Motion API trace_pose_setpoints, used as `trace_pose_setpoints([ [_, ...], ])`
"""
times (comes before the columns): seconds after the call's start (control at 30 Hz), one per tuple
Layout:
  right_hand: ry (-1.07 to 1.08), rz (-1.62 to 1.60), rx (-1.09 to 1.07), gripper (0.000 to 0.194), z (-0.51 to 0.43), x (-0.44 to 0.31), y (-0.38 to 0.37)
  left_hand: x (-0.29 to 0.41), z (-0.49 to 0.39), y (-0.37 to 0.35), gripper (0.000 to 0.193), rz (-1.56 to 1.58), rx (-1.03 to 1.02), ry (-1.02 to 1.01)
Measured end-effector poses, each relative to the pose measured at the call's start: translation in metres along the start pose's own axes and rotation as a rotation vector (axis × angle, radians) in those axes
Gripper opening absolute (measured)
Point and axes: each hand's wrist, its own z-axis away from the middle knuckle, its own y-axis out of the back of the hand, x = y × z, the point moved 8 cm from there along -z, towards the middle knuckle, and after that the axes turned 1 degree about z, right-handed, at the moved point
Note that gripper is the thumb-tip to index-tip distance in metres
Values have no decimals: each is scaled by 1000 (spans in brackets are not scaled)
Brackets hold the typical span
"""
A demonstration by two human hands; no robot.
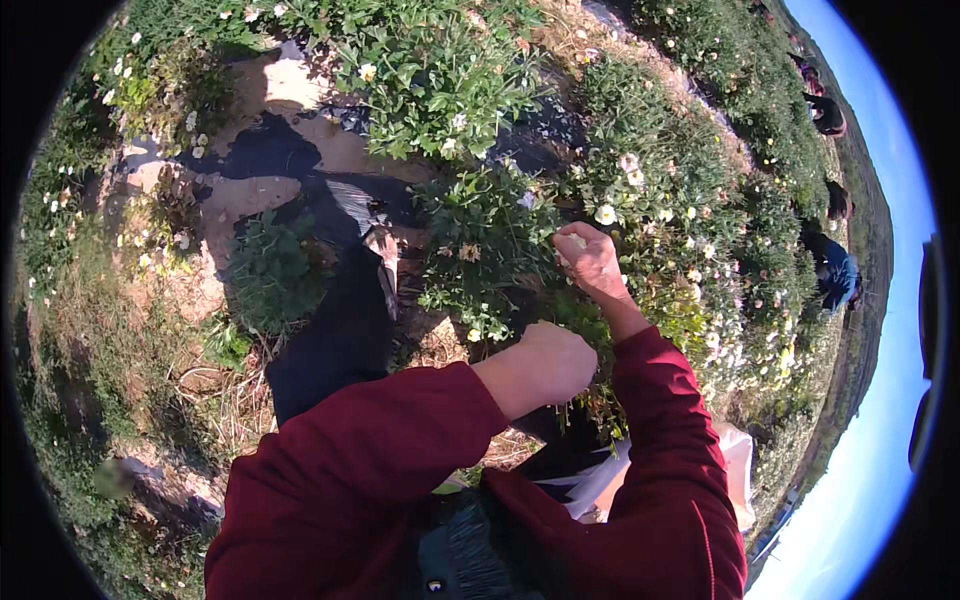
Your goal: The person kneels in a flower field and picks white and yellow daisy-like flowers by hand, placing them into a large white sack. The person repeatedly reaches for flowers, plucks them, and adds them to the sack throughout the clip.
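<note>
My right hand (596, 262) is raised over the flowering plants, its thumb and fingers closed on a pale flower head (577, 241). Just beyond its fingertips is an open white flower (605, 214) among the leaves. My left hand (546, 367) is curled like a fist, back upward, nearer my body and left of the right wrist. Its fingers are turned under, so whatever they may hold is hidden. Below both hands grows a leafy green plant (487, 232) with a withered tan bloom (470, 252). A whitish plastic bag (600, 480) shows between my forearms, partly covered by my right sleeve.
Black ground sheeting (536, 135) runs beneath the plants. My dark-trousered leg (337, 322) stands beside a low green plant (274, 270). Dry stems (225, 390) lie on the soil. Several people bend over far rows, one in a blue top (838, 274).
</note>
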Motion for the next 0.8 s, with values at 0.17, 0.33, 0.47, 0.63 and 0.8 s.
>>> trace_pose_setpoints([
  [0.17, -290, 73, 153, 39, 13, 143, 72, 10, -6, -8, 17, -55, -83, 49],
  [0.33, -487, -449, 253, 34, -22, 177, 74, 0, -7, -15, 19, -52, -122, 122],
  [0.47, -601, -755, 256, 37, -58, 175, 63, -9, -14, -13, 19, -23, -149, 137],
  [0.63, -693, -593, 157, 25, -89, 207, 74, -12, -26, -4, 19, -5, -59, 100],
  [0.8, -641, -437, -228, 21, -50, 131, 33, -23, -32, 5, 18, 11, -86, 140],
])
